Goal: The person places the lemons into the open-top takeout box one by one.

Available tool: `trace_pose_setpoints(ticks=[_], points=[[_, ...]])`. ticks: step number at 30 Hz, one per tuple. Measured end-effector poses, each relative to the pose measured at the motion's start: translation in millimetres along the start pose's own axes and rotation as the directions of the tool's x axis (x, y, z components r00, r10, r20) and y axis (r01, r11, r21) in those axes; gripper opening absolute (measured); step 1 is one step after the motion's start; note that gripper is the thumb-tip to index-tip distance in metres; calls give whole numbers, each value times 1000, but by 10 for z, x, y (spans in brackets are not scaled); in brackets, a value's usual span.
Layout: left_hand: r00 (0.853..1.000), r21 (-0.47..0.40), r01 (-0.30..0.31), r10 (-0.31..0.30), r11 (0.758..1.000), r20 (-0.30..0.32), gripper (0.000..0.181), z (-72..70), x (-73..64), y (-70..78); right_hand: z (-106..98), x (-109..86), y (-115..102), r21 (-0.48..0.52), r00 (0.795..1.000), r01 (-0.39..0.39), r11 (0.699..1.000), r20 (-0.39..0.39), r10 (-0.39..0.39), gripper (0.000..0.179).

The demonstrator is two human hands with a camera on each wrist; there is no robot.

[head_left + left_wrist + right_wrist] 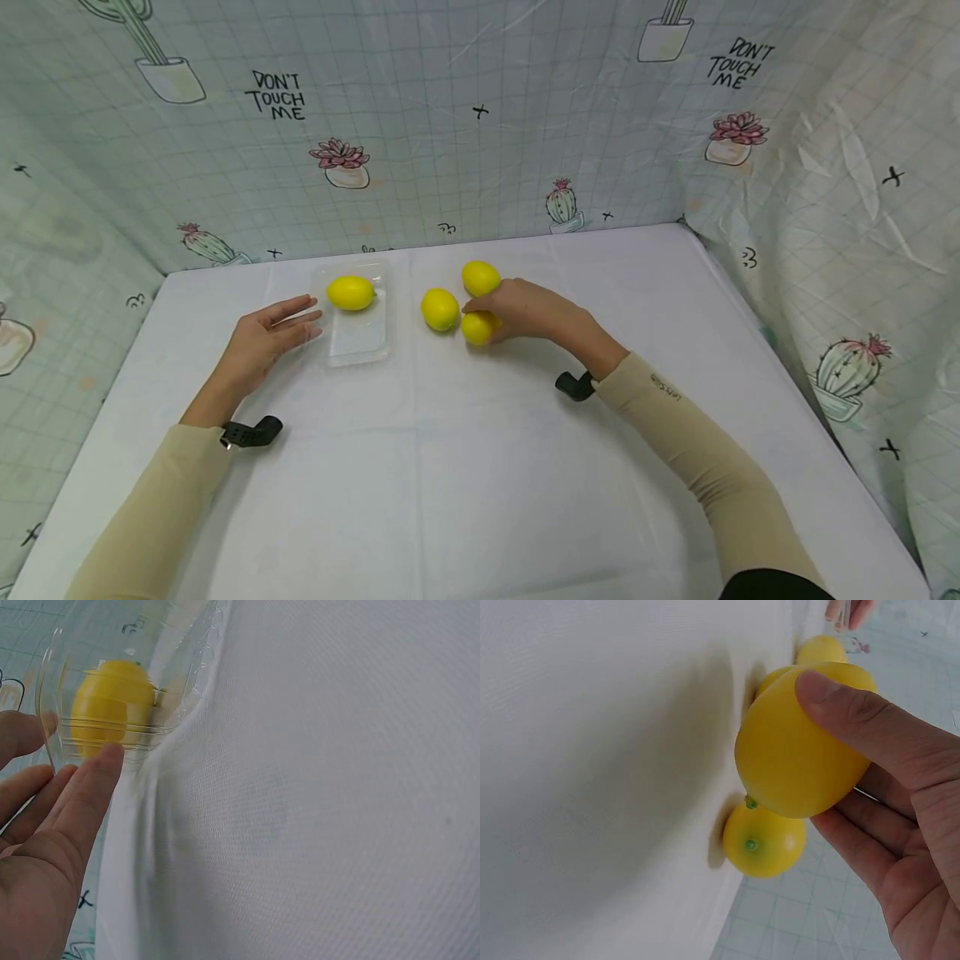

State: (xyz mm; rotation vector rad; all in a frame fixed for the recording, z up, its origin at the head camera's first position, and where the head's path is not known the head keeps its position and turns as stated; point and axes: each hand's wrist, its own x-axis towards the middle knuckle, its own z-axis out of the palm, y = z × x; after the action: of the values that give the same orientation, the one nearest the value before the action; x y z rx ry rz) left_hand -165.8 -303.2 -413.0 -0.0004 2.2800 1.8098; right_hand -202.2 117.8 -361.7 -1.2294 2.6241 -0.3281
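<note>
My right hand (525, 308) pinches a yellow lemon (802, 742) between thumb and fingers. Its shadow falls on the cloth to one side in the right wrist view. Two more lemons lie close by, one (439, 309) to the left and one (481, 277) behind. A clear plastic tray (358, 350) with a single lemon (350, 293) in its far half sits left of them. Beside the tray's left edge is my left hand (262, 337), its fingers extended, fingertips (111, 754) right at the clear wall in the left wrist view.
A white cloth (450, 483) covers the table, with a few soft creases. Printed curtains (420, 108) with cactus drawings hang along the table's back and both sides. Each wrist wears a black strap-on device, one (252, 432) on the left and one (574, 386) on the right.
</note>
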Motion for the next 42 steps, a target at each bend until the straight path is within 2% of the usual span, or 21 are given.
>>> trace_pose_setpoints(ticks=[10, 20, 32, 42], points=[[1000, -17, -1, 1, 1000, 2, 68, -7, 2, -5, -24, 53, -59, 39, 998, 23, 999, -64, -20, 50], [1000, 34, 18, -17, 999, -15, 66, 2, 20, -9, -60, 109, -120, 54, 996, 26, 998, -82, -22, 50], [1000, -2, 6, -6, 1000, -1, 66, -10, 17, -8, -108, 162, -196, 64, 993, 36, 997, -113, -29, 55], [1000, -10, 8, -8, 1000, 2, 68, -7, 16, -10, -134, 220, -223, 88, 976, 127, 988, -190, -108, 60]])
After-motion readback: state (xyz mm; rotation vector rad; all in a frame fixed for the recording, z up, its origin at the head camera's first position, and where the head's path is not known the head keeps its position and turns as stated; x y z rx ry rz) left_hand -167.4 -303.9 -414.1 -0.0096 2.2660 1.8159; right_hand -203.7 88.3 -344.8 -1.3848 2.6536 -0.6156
